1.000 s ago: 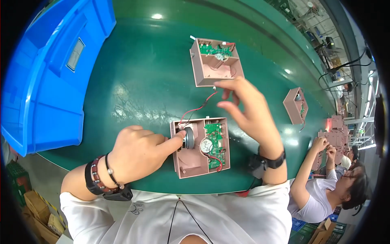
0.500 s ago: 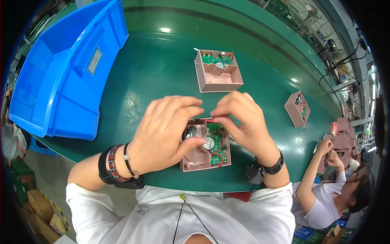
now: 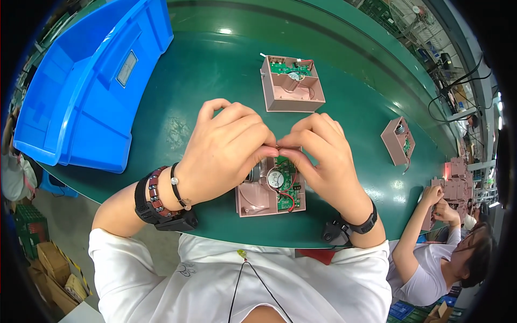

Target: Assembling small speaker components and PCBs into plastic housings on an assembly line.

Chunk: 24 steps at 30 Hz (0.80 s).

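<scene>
In front of me on the green bench lies an open pink plastic housing (image 3: 264, 211). It holds a green circuit board (image 3: 291, 196) with a round white part and red and black wires. A dark round part sits in its left compartment, half covered by my left hand (image 3: 229, 145). Thumb and fingers of that hand are pinched at the housing's far edge. My right hand (image 3: 322, 156) pinches there too, its fingertips meeting the left ones. Whatever small thing is between the fingertips is too hidden to name.
A second open pink housing (image 3: 295, 105) with a board stands farther back; a third (image 3: 397, 142) is off to the right. The large blue bin (image 3: 99, 116) takes up the left side. At far right a co-worker (image 3: 431, 258) handles something near stacked pink housings (image 3: 458, 180).
My left hand has gone from loosely spread fingers to a pinch, moving in against the right fingertips. The right hand stays pinched at nearly the same spot. The view has shifted slightly.
</scene>
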{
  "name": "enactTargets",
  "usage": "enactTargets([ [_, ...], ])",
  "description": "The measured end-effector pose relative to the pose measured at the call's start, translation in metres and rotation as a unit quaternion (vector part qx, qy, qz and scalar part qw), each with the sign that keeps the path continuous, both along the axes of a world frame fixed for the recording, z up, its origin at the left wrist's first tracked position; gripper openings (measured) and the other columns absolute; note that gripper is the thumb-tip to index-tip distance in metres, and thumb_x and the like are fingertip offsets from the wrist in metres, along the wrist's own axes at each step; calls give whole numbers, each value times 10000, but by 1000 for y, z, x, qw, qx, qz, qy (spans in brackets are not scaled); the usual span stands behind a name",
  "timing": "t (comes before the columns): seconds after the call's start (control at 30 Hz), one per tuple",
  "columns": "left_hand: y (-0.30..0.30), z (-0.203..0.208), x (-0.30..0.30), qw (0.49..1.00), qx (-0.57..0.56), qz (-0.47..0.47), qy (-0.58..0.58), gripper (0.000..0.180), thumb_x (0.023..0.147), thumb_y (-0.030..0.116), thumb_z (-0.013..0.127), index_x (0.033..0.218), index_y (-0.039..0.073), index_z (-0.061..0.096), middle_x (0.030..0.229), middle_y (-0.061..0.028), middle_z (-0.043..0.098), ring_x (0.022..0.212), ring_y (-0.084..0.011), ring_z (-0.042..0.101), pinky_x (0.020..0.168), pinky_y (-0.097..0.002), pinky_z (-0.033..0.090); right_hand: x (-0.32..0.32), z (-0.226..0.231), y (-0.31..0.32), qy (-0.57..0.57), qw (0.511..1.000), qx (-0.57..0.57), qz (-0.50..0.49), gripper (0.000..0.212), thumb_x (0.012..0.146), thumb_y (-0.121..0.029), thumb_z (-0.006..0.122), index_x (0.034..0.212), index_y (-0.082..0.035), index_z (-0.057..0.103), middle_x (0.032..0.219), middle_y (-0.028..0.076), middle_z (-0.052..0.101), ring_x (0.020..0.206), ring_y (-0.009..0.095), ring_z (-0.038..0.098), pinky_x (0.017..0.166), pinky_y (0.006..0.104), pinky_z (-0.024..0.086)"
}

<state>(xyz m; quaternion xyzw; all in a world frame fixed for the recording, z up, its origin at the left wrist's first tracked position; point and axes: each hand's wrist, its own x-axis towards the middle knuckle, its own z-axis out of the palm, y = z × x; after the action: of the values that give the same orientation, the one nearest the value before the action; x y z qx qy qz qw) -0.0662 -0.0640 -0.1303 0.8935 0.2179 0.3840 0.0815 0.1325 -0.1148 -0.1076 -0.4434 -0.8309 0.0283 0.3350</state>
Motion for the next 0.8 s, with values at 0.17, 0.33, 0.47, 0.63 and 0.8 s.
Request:
enactTargets([
  [0.17,-3,1,2,999,41,1,-7,172,742,176,745,819,109,607,816,0,602,863,-210,581,826,-384,381,-1,2,-2,-76,997,1,25,191,725,-29,729,879,-62,622,758,50,569,736,205,563,651,342,374],
  [0.33,-7,13,0,997,18,43,-54,216,711,216,767,825,106,620,783,-5,570,789,-233,563,756,-369,393,8,-4,6,-51,999,-12,14,156,758,-65,708,867,-82,597,762,23,564,707,211,549,675,335,372],
  [0.47,-12,11,-12,998,6,-13,62,232,702,243,769,835,112,630,737,-3,516,714,-228,530,663,-353,391,27,-19,12,34,993,-112,5,158,751,-34,719,869,-50,616,706,39,573,730,180,572,704,307,394],
  [0.63,-10,-15,-18,990,-45,-93,101,209,717,255,755,823,123,633,696,-1,475,656,-211,499,591,-341,373,30,-37,12,136,972,-184,52,125,760,-55,738,838,-53,640,761,30,539,791,167,529,730,294,403],
  [0.8,-7,-28,-20,987,-15,-141,73,176,699,244,754,749,136,625,643,19,427,572,-162,448,504,-303,327,24,-48,11,158,964,-210,32,112,740,-44,761,787,-53,660,878,31,465,827,160,465,720,293,404],
])
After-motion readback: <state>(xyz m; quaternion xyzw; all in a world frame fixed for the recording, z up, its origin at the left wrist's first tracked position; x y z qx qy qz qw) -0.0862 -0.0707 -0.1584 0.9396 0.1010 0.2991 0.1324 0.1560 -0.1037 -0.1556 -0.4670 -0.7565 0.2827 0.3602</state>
